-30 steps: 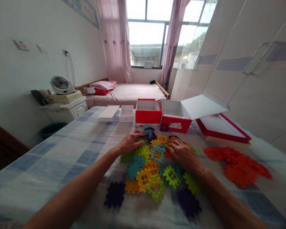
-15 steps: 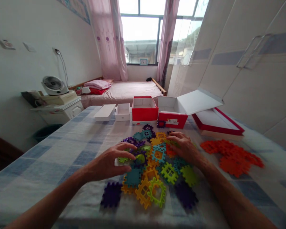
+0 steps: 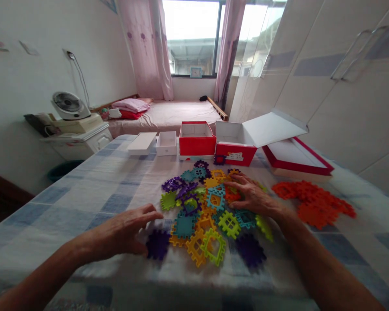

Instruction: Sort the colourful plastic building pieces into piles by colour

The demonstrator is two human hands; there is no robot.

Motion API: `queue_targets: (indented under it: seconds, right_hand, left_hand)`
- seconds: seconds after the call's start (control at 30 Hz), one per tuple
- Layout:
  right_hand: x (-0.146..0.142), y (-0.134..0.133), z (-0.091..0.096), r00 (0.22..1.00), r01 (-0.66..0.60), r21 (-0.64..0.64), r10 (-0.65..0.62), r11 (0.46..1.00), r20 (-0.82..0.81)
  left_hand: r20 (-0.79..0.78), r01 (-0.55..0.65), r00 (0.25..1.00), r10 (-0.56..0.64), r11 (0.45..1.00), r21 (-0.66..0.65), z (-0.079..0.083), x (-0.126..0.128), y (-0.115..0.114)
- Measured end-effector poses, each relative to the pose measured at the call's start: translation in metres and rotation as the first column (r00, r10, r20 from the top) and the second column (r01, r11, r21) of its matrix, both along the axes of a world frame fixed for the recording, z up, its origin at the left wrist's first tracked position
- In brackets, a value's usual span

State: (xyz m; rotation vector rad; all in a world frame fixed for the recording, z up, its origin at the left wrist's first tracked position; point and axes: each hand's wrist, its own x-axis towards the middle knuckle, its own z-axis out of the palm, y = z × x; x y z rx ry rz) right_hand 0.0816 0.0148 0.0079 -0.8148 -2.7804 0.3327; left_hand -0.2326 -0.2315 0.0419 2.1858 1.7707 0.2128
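A heap of flat toothed plastic tiles (image 3: 203, 207) in purple, green, teal, yellow and orange lies in the middle of the checked tablecloth (image 3: 94, 190). My left hand (image 3: 123, 233) rests on the cloth at the heap's near left, fingers stretched out, thumb touching a dark purple tile (image 3: 157, 244). My right hand (image 3: 251, 195) lies flat on the heap's right side, fingers spread over an orange tile (image 3: 231, 195). Neither hand grips anything.
A separate pile of orange tiles (image 3: 314, 203) lies to the right. Behind the heap stand two red boxes (image 3: 196, 144), an open white lid (image 3: 272, 129), a red-edged tray (image 3: 294, 157) and two small white boxes (image 3: 167, 143). A fan (image 3: 66, 105) and a bed (image 3: 168, 116) are beyond the table.
My left hand has drawn back from the heap's top left to its near left edge, beside the dark purple tile. My right hand stayed on the heap's right side. The camera tilted down slightly.
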Motion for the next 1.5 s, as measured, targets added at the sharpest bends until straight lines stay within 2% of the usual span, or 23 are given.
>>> queue_targets:
  seconds: [0.1,0.2,0.3,0.37,0.47,0.57,0.7,0.8,0.93,1.0,1.17,1.33,1.5]
  right_hand:
    - [-0.006,-0.001,-0.001,1.0,-0.011,0.055,0.012,0.998,-0.02]
    - [-0.011,-0.003,-0.001,0.998,-0.031,0.106,0.038,0.994,-0.059]
    - [-0.014,-0.005,0.002,0.991,-0.011,0.109,0.026,0.994,-0.131]
    - [-0.015,-0.005,0.004,0.982,0.025,0.094,-0.007,0.995,-0.188]
    - [-0.016,-0.004,0.007,0.955,0.09,0.04,-0.074,0.995,-0.286]
    - [-0.016,-0.001,0.007,0.906,0.152,-0.037,-0.154,0.988,-0.394]
    - [-0.013,0.004,0.001,0.876,0.204,-0.099,-0.227,0.974,-0.426]
    - [-0.008,0.008,-0.002,0.882,0.231,-0.067,-0.238,0.971,-0.406]
    - [0.0,0.01,0.001,0.913,0.146,0.068,-0.108,0.987,-0.394]
    - [0.003,0.009,0.004,0.928,0.09,0.09,-0.051,0.992,-0.37]
    - [0.004,-0.001,0.01,0.965,0.01,0.001,-0.009,1.0,-0.262]
    - [0.002,-0.01,0.015,0.989,-0.011,-0.072,0.0,0.997,-0.145]
    - [-0.002,-0.015,0.011,0.99,0.008,0.011,-0.007,1.0,-0.143]
  left_hand:
    - [0.073,0.022,0.997,-0.023,1.0,0.016,-0.004,0.003,0.015]
    - [0.066,-0.049,0.997,0.037,0.981,0.188,-0.006,0.01,0.03]
    - [0.055,-0.066,0.997,0.049,0.93,0.361,0.001,0.026,0.043]
    - [0.059,0.007,0.998,-0.036,0.902,0.432,0.007,0.041,0.052]
    - [0.005,0.182,0.978,-0.207,0.871,0.457,0.012,0.066,0.07]
    - [-0.019,0.236,0.966,-0.257,0.85,0.472,0.007,0.081,0.092]
    - [0.025,0.13,0.986,-0.165,0.854,0.504,-0.006,0.085,0.12]
    - [0.063,0.07,0.991,-0.118,0.858,0.509,-0.014,0.083,0.13]
    - [0.118,-0.007,0.991,-0.056,0.878,0.478,-0.023,0.078,0.131]
    - [0.138,-0.077,0.99,0.012,0.879,0.47,-0.025,0.074,0.13]
    - [0.128,-0.196,0.98,0.153,0.854,0.482,-0.03,0.065,0.131]
    - [0.135,-0.254,0.967,0.216,0.781,0.57,-0.032,0.062,0.133]
    - [0.17,-0.256,0.967,0.192,0.772,0.581,-0.034,0.06,0.132]
